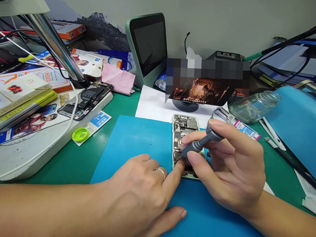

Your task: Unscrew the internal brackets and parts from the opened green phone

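On the blue mat [136,135] lies an opened smartphone [177,133], its circuit board and inner parts exposed. My right hand [231,167] grips a grey screwdriver [198,144] at a slant over the phone, with its tip low on the phone's left side. My left hand [146,191], wearing a ring, rests on the mat. Its index finger stretches to the lower part of the phone, beside the screwdriver tip, and its thumb lies apart. Nothing shows in its grasp. The right side of the phone is partly hidden by my right hand.
Another opened phone [88,99] lies at left near a green cap [80,134]. A lamp post [56,44] and stacked boxes [20,91] stand there. Behind are a smart display [150,44] and a playing screen [201,90]. A glass jar [252,107] and tweezers [274,134] lie right.
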Demonstrator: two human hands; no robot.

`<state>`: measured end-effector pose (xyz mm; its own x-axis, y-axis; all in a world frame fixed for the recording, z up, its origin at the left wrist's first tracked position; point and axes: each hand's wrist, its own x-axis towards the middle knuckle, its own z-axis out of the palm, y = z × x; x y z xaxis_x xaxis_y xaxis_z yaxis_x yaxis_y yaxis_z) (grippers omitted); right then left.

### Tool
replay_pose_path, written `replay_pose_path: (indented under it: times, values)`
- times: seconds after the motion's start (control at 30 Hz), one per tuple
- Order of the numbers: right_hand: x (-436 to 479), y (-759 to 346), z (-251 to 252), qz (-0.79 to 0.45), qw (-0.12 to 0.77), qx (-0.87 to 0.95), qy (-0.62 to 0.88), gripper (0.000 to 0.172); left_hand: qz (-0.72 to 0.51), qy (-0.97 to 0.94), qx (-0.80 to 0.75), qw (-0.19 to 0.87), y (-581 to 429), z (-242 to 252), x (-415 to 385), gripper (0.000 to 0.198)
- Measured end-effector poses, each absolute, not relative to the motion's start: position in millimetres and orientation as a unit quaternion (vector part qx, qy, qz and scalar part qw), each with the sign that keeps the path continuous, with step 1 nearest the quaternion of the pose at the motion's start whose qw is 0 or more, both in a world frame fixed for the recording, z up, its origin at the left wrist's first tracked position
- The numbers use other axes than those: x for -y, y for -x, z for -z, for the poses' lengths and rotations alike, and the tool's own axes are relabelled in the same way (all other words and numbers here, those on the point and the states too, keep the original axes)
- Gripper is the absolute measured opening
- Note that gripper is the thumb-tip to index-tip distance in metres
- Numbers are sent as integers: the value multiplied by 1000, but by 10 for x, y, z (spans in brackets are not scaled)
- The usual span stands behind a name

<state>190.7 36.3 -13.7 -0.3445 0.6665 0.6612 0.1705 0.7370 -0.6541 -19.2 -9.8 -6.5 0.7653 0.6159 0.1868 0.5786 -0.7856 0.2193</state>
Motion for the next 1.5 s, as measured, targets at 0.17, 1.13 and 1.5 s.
replay_pose_path:
  times: [0.17, 1.13, 1.5]
  values:
    - [-357, -1907, 121, -245, 506, 783, 267, 82, -123, -937, -320, 74, 194, 68, 99, 61]
    - [-338, -2017, -75, -202, 483, 821, 229, 91, -269, -899, -341, 66, 282, 53, -120, 19]
    - [-348, -1995, -54, -227, 489, 815, 214, 90, -275, -906, -320, 41, 280, 62, -133, 29]
